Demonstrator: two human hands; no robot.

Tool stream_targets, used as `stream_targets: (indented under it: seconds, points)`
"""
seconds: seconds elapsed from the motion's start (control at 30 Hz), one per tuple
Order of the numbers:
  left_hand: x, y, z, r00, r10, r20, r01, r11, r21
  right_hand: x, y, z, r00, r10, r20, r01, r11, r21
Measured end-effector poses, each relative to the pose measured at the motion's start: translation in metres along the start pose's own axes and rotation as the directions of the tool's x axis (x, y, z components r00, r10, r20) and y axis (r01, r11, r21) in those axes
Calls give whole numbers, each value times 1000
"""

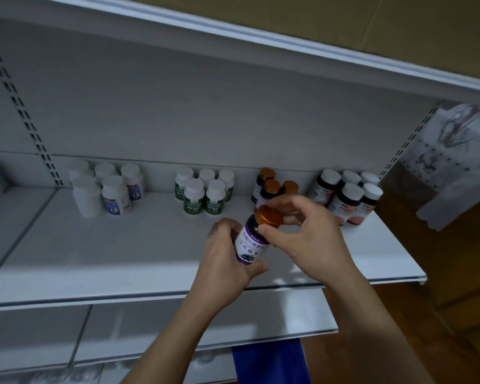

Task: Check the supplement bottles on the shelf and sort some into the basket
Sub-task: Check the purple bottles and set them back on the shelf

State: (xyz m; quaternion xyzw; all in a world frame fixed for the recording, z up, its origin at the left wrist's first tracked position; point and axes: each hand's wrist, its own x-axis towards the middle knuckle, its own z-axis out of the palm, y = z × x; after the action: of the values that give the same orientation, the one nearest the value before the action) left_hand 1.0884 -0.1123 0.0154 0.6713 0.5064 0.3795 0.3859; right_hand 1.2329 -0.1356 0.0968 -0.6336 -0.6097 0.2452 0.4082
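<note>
my left hand (227, 253) is wrapping around the body of a dark supplement bottle (251, 245) with a purple-and-white label, thumb curling under its base. my right hand (302, 231) is pinching the bottle's orange cap (269, 216), fingers curling over the top. i'm holding the bottle tilted, in the air above the front part of the white shelf (122, 259).

just behind it, three more orange-capped bottles (272, 185) are standing at the back of the shelf. to their right, dark bottles with pink labels (347, 198) and white caps are sitting in a cluster. to the left, green-labelled bottles (203, 195), then white bottles with blue labels (114, 195). something blue (269, 361) is showing below the lower shelves; i cannot tell what it is.
</note>
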Motion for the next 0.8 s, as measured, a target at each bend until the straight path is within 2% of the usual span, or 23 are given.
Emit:
stream_targets:
  seconds: [0.13, 0.27, 0.37, 0.5, 0.57, 0.67, 0.8]
  points:
    - [10, -2, 10, 995, 82, 49, -88, 983, 162, 12, 16, -21, 998, 49, -40, -51, 997, -54]
    - [29, 0, 12, 986, 88, 142, -136, 919, 371, 43, 28, -50, 992, -8, -124, -28, 956, -291]
    - [44, 6, 14, 985, 73, 156, -138, 876, 462, 76, 38, -68, 994, -22, -108, -31, 884, -467]
    - [67, 19, 15, 986, -8, 168, -83, 848, 524, 125, 61, -80, 995, -67, -70, 20, 844, -535]
    - [75, 25, 15, 984, -57, 171, -45, 841, 539, 150, 77, -78, 996, -41, -76, -10, 815, -579]
    - [81, 30, 19, 987, -73, 146, -23, 823, 568, 179, 100, -68, 994, 26, -110, -82, 839, -538]
    - [84, 30, 25, 989, -98, 108, 16, 811, 585, 198, 117, -50, 996, 64, -69, -91, 850, -518]
